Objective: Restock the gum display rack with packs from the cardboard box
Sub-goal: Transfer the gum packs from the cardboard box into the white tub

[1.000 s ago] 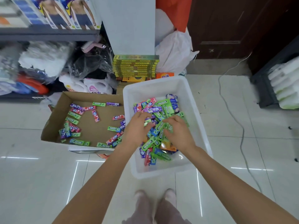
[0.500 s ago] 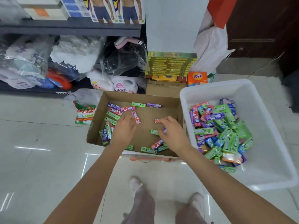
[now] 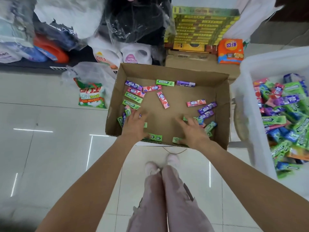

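Cardboard box (image 3: 222, 101), shallow and matte brown, holds scattered gum packs (image 3: 163, 99): slim glossy foil-wrapped sticks in green, pink and purple; far more lie heaped in the white plastic tub (image 3: 247, 91) just beside it; no display rack shows, so restocking looks early, with gathering the step in hand; left hand (image 3: 135, 126) and right hand (image 3: 194, 133) reach into the box, fingers spread over packs near its front wall, gripping nothing that I can make out

Orange detergent packet (image 3: 230, 51) stands beside stacked yellow boxes (image 3: 199, 29) (partly blurred).
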{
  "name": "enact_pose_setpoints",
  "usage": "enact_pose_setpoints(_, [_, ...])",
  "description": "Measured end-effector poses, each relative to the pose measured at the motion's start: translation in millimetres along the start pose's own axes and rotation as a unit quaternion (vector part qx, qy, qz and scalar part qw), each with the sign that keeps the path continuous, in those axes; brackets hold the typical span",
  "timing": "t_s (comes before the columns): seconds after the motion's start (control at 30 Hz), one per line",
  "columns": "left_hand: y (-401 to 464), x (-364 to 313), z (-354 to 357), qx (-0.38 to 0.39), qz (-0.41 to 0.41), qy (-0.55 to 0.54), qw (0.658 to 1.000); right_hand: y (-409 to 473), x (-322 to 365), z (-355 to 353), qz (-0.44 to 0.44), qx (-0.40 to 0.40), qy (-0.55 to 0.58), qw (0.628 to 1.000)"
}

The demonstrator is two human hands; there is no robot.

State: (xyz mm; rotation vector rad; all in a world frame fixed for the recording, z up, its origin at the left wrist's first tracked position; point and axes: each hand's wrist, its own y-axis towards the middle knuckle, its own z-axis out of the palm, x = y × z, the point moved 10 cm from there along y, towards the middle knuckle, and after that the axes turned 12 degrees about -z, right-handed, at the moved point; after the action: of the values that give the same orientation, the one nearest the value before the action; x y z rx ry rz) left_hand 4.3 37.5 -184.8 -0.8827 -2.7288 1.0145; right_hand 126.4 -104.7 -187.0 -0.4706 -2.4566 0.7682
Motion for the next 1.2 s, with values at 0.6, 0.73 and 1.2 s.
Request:
enact_pose_setpoints(0.6, [18,-11,3,-0.047,0.101,0.021,0.994,20,-5,-8,-0.029,-0.07,-0.031,0.997])
enact_pose_setpoints(0.73, [17,-13,-2,-0.066,0.09,0.049,0.993,24,-1,-15,-0.022,-0.113,-0.052,0.992])
enact_pose_setpoints(1.2, [24,-28,-4,-0.088,0.05,0.018,0.995,8,-36,-34,0.103,-0.204,0.074,0.971])
